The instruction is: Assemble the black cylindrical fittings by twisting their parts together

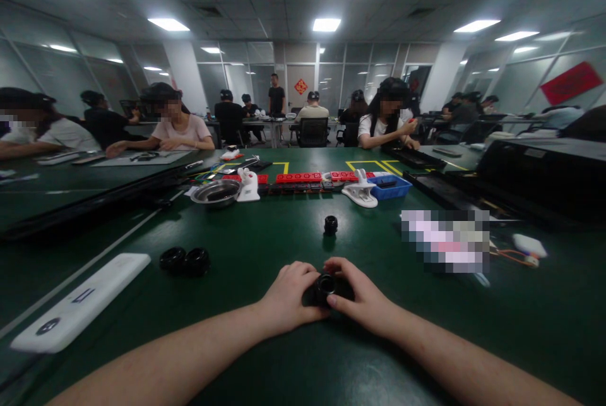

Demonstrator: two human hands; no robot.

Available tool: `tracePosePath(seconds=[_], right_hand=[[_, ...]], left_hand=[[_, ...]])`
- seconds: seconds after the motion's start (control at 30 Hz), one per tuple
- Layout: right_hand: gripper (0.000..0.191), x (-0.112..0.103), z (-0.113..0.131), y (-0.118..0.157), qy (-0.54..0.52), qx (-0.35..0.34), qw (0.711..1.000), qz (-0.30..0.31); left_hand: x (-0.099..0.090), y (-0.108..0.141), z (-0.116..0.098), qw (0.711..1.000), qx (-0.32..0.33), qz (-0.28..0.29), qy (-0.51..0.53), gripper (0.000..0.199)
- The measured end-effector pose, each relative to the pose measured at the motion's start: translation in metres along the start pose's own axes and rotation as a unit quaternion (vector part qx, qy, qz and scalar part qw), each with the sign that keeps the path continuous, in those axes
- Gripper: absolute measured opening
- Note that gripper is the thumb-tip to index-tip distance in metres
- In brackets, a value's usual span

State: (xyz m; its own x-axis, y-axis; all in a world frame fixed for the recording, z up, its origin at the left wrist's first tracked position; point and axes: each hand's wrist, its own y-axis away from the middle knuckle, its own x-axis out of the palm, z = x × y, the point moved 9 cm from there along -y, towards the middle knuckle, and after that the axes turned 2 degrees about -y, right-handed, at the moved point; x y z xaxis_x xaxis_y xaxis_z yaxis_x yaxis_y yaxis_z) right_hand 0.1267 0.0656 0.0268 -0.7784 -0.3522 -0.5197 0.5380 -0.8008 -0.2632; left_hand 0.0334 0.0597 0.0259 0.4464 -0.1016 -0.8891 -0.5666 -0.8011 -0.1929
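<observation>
While both hands meet low in the centre of the frame, the green bench (265, 355) stretches from the bottom edge up to the middle, its top faintly glossy under the lights. The left hand (293, 292) and the right hand (357, 295) curl in from either side around a small black ring (325, 286), thumbs and fingers pinching it close to the bench. Another black piece (330, 225) sits just beyond them, and a pair of black rings (184, 261) lies to the left. At the lower left is a long white case (83, 302). Across the middle of the frame stand a metal bowl (216, 192), two white clamps (248, 185), a row of red blocks (298, 177) and a blue tray (391, 187). Yellow tape lines (284, 167) mark the bench behind them. A large black case (544, 172) fills the right side.

Beyond, people in dark caps sit at other tables, and one person (276, 96) stands near the back. Glass partitions (218, 77) and pale columns (178, 71) line the room, lit by ceiling panels (326, 25). A red banner (571, 83) hangs at the upper right.
</observation>
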Motion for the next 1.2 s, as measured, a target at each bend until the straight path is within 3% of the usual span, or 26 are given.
tracePosePath(seconds=[0.17,0.27,0.37,0.5,0.6,0.7,0.83,1.0,1.1,1.2], right_hand=[[0.025,-0.003,0.015,-0.002,0.021,-0.041,0.999,0.006],[0.035,0.001,0.02,0.0,0.0,-0.065,0.997,0.039],[0.045,0.001,0.013,0.001,-0.004,-0.029,0.999,0.03],[0.036,-0.005,0.009,0.0,0.02,0.004,1.0,-0.006],[0.026,-0.005,0.018,-0.001,0.022,-0.033,0.999,0.007],[0.034,-0.001,0.023,0.0,-0.012,-0.071,0.997,0.042],[0.046,-0.001,0.01,0.002,-0.024,-0.03,0.999,0.02],[0.029,-0.006,0.007,0.0,0.021,-0.004,1.0,-0.021],[0.022,-0.005,0.017,-0.002,0.022,-0.04,0.999,0.007],[0.03,-0.001,0.02,-0.001,-0.003,-0.064,0.997,0.038]], left_hand=[[0.0,0.0,0.0,1.0,-0.006,0.008,0.007,0.04],[0.0,0.0,0.001,1.0,-0.009,0.009,0.005,0.042],[-0.001,0.0,0.0,1.0,-0.007,0.008,0.007,0.039],[-0.001,0.0,0.0,1.0,-0.007,0.007,0.008,0.037],[0.0,-0.001,0.0,1.0,-0.009,0.01,0.005,0.04],[0.001,-0.001,0.002,1.0,-0.011,0.01,0.007,0.042],[0.001,-0.001,0.002,1.0,-0.005,0.005,0.006,0.039],[0.0,-0.001,0.0,1.0,-0.011,0.012,0.01,0.037],[0.0,-0.001,0.0,1.0,-0.013,0.015,0.008,0.041],[0.0,0.0,0.0,1.0,-0.011,0.01,0.005,0.044]])
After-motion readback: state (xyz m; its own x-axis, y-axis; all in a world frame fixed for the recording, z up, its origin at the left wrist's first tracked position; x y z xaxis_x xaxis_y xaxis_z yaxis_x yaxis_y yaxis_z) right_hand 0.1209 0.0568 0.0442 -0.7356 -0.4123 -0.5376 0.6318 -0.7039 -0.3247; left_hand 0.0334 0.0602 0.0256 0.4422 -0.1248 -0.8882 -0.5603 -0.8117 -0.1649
